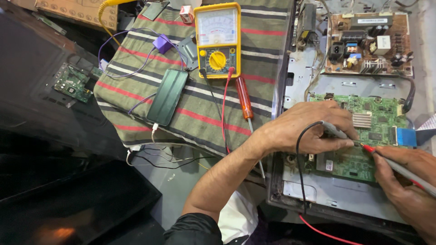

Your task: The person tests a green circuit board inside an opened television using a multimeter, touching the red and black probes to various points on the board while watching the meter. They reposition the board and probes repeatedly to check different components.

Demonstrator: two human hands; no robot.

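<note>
Two hands: we are working both of them over a green circuit board [363, 136], one test probe in each.
Left hand [309, 129]: we are pinching a black-leaded probe [334, 130] between thumb and fingers, with the heel of the hand resting at the board's left edge, which seems to be steadying the tip.
Right hand [406, 186]: we are gripping a red-tipped probe [386, 159] like a pen, fingers closed round its shaft, and its tip is meeting the other probe's tip near the middle of the board.
Circuit board: it is lying flat inside an opened metal chassis [336, 190] at the right of the view, components facing up so that we can reach them.
Meter: a yellow analogue multimeter [218, 40] is lying face up on a striped cloth [200, 104] well to the left of the board, dial facing us, likely so we can glance at the needle while probing.
Leads: a black lead [299, 172] and a red lead [225, 109] are trailing across the cloth between meter and hands, hanging slack.
Screwdriver: an orange-handled screwdriver [244, 97] is lying on the cloth just below the meter, within our reach.
Phone: a dark phone [167, 96] is lying screen up on the cloth, left of the meter, with a white cable plugged in.
Second board: a brown power board [370, 43] is sitting in the chassis above the green one.
</note>
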